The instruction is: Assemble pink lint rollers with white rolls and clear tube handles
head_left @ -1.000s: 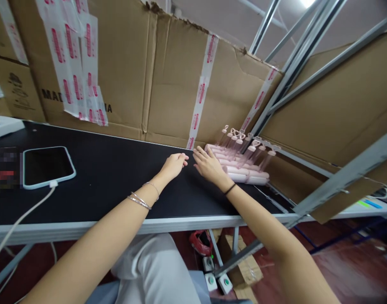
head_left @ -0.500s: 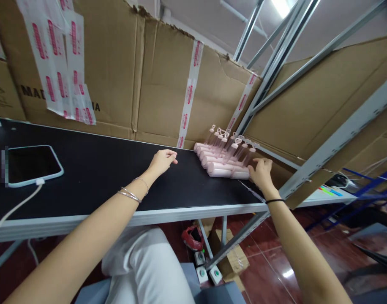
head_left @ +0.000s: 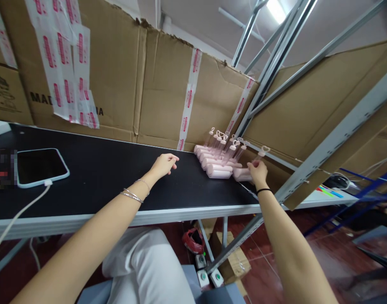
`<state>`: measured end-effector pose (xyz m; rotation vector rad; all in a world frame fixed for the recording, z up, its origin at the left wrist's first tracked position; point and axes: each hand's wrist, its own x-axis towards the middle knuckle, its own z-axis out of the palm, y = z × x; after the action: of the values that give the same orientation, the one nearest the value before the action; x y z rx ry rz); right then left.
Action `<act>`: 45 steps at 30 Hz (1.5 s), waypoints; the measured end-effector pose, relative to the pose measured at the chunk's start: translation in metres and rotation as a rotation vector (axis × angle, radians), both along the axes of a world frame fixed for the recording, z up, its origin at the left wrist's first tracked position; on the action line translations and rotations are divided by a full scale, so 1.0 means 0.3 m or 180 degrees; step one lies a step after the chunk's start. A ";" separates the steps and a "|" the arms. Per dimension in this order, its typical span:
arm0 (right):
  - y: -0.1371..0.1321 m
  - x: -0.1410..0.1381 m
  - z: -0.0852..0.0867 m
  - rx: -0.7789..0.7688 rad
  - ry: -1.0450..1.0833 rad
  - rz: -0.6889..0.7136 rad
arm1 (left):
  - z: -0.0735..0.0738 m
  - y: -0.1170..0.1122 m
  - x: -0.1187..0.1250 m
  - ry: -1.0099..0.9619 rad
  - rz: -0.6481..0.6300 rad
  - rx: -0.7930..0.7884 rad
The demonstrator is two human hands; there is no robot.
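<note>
Right hand [head_left: 257,171] moved from the row's left side to its right end. Counter [head_left: 117,177]: black, cardboard wall [head_left: 155,93] along far edge. Pink tubes [head_left: 217,162] banked against it at far right, probably to stop rolling. Right fingers pinched on the end tube [head_left: 243,174]. Left hand [head_left: 163,164] loosely curled, empty, resting left of the row.

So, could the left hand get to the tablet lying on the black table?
Probably yes: the left hand rests empty on the table, and only bare black surface lies between it and the tablet, off to its left.
</note>
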<state>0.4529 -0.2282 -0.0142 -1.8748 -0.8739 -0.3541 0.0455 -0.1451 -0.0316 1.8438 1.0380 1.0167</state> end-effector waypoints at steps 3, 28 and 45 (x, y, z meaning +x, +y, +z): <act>-0.068 -0.033 0.109 0.0627 -0.0415 0.0131 | -0.006 0.007 0.005 -0.0031 -0.0080 -0.0015; 0.305 -0.976 -0.081 0.0940 0.4492 0.2846 | 0.010 0.023 -0.091 -0.0552 0.0206 -0.1126; 0.290 -0.925 -0.064 0.1591 0.4578 0.2378 | 0.019 0.061 -0.164 -0.0820 0.1222 -0.1143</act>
<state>0.1755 -0.1411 -0.0336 -0.8132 -0.3147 1.0390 -0.0038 -0.1267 -0.0259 1.2158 1.3428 1.1627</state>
